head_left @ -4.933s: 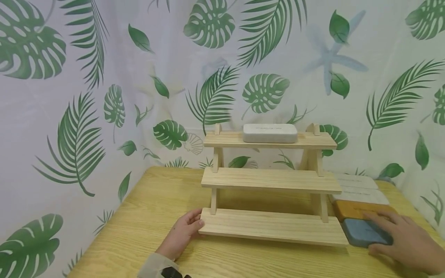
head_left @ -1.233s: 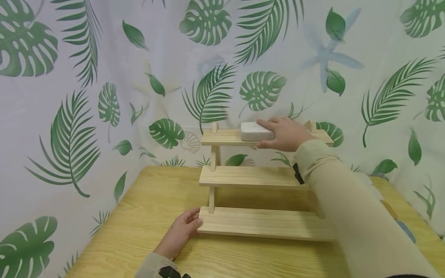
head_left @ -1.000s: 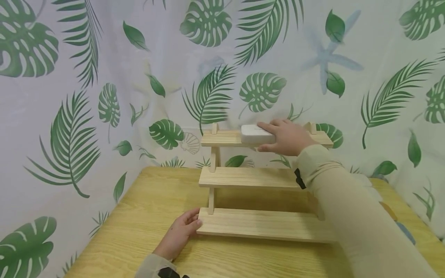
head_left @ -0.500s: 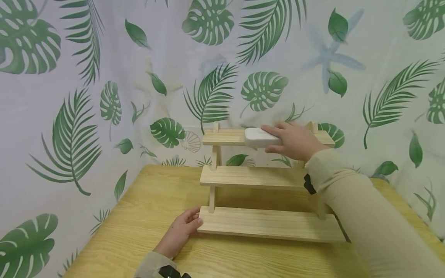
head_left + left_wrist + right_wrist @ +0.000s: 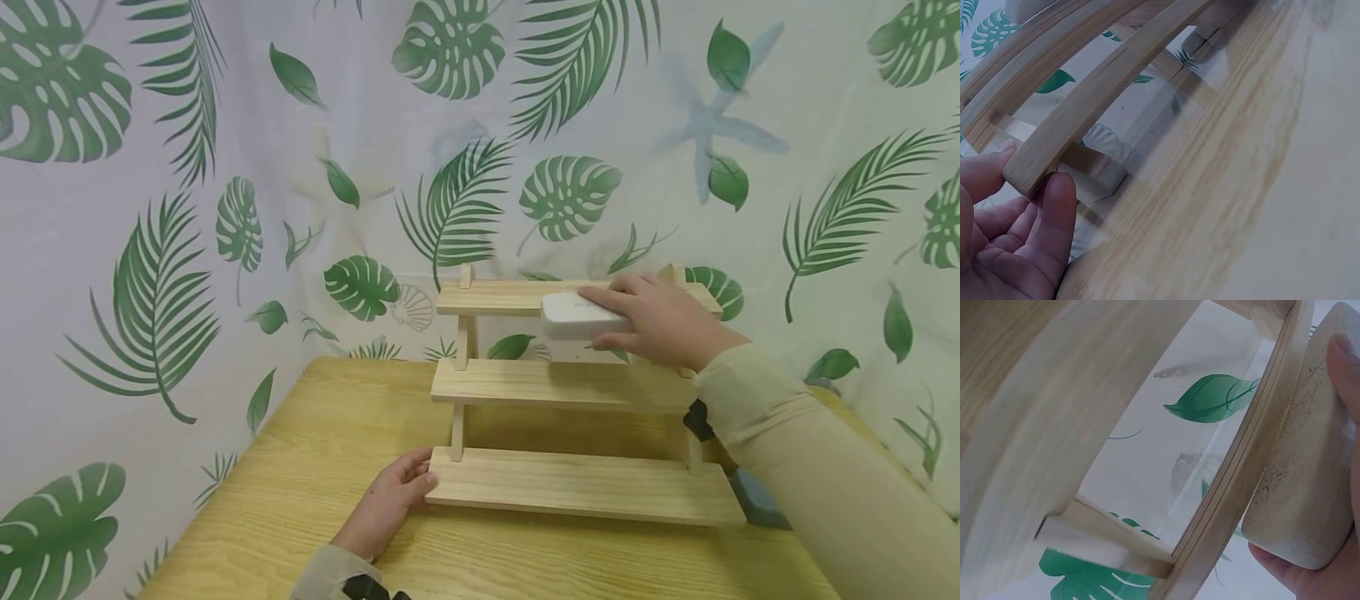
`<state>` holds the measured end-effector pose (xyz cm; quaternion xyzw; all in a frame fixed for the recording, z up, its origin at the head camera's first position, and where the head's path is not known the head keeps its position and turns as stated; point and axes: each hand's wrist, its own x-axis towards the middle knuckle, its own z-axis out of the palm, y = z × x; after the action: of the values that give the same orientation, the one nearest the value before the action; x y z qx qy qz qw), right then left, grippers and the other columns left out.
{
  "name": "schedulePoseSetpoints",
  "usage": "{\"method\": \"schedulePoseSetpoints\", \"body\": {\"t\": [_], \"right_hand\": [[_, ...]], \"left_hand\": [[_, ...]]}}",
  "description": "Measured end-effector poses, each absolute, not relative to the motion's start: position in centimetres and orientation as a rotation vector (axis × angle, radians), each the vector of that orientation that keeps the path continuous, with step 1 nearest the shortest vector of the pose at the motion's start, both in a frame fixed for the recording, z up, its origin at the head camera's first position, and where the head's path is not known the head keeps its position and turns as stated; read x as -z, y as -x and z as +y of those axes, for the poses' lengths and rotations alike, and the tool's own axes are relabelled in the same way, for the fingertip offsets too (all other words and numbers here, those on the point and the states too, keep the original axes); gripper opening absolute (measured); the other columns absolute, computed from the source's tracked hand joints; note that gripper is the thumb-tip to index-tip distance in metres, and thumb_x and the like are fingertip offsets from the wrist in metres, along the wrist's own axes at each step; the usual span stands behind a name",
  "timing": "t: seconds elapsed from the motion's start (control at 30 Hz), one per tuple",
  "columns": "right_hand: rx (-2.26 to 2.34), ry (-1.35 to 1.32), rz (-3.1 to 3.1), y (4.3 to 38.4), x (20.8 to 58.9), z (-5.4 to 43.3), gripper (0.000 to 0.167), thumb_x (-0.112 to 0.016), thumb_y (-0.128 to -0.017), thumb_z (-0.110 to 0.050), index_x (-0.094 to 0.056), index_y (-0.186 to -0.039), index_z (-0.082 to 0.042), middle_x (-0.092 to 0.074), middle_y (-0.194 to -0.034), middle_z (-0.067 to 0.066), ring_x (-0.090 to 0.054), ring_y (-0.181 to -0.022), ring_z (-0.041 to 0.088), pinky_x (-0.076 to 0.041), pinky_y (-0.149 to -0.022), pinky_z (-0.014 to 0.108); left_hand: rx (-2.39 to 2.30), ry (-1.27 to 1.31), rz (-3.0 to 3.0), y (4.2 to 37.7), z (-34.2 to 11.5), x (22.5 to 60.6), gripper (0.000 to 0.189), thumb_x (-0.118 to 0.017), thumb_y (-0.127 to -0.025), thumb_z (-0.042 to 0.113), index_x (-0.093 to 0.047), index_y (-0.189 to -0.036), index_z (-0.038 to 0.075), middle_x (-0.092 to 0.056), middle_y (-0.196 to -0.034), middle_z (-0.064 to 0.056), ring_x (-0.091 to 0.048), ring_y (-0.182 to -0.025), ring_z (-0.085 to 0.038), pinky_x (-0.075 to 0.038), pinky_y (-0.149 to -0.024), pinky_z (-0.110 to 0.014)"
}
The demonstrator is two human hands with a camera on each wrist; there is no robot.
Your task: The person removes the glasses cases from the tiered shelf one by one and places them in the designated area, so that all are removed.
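My right hand (image 5: 660, 321) holds a white, rounded, oblong case (image 5: 570, 318) just in front of the top shelf (image 5: 487, 297) of a three-tier wooden stand. Fingers lie over the case's top and the thumb is below. The right wrist view shows the case (image 5: 1304, 462) apart from the plank edge, its pale face marked with dark specks. At the stand's lower left, my left hand (image 5: 390, 504) grips the end of the bottom shelf (image 5: 585, 487). Thumb and fingers pinch that plank end (image 5: 1041, 150) in the left wrist view.
A blue case (image 5: 757, 500) lies on the wooden table (image 5: 300, 467) right of the stand, partly hidden by my right sleeve (image 5: 832, 467). The middle shelf (image 5: 555, 382) sits below the held case. A leaf-patterned curtain (image 5: 345, 108) hangs close behind.
My right hand went from the cases at the right to the white case on the top shelf. It has since lifted it off, moving forward and right. The left hand stayed put.
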<state>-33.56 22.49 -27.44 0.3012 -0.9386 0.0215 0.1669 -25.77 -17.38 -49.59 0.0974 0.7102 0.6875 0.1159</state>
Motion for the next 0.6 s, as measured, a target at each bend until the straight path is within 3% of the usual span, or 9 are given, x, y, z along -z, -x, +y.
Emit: {"method": "schedulePoseSetpoints", "body": {"t": [0.2, 0.37, 0.6], "right_hand": [[-0.007, -0.856, -2.616, 32.3, 28.0, 24.0, 0.079, -0.077, -0.086, -0.054, -0.047, -0.154, -0.023, -0.060, -0.129, 0.012, -0.057, -0.110, 0.034, -0.050, -0.085, 0.053], [-0.023, -0.895, -2.580, 31.1, 28.4, 25.3, 0.079, -0.078, -0.086, -0.052, -0.049, -0.153, -0.021, -0.061, -0.124, 0.012, -0.056, -0.106, 0.035, -0.046, -0.089, 0.056], [-0.021, -0.864, -2.591, 29.8, 29.1, 26.9, 0.079, -0.077, -0.086, -0.053, -0.049, -0.153, -0.023, -0.061, -0.127, 0.009, -0.054, -0.111, 0.036, -0.048, -0.090, 0.055]], "left_hand": [[-2.015, -0.287, 2.081, 25.8, -17.3, 49.6, 0.063, -0.060, -0.104, 0.026, -0.035, -0.153, -0.005, -0.054, -0.140, -0.021, -0.061, -0.115, -0.027, -0.056, -0.088, -0.039], [-2.014, -0.287, 2.090, 25.6, -17.3, 49.5, 0.063, -0.060, -0.104, 0.025, -0.035, -0.153, -0.005, -0.054, -0.140, -0.022, -0.061, -0.115, -0.028, -0.056, -0.088, -0.039], [-2.013, -0.278, 2.096, 25.5, -17.2, 49.4, 0.062, -0.059, -0.105, 0.024, -0.034, -0.153, -0.005, -0.053, -0.140, -0.022, -0.061, -0.115, -0.027, -0.056, -0.089, -0.038]]}}
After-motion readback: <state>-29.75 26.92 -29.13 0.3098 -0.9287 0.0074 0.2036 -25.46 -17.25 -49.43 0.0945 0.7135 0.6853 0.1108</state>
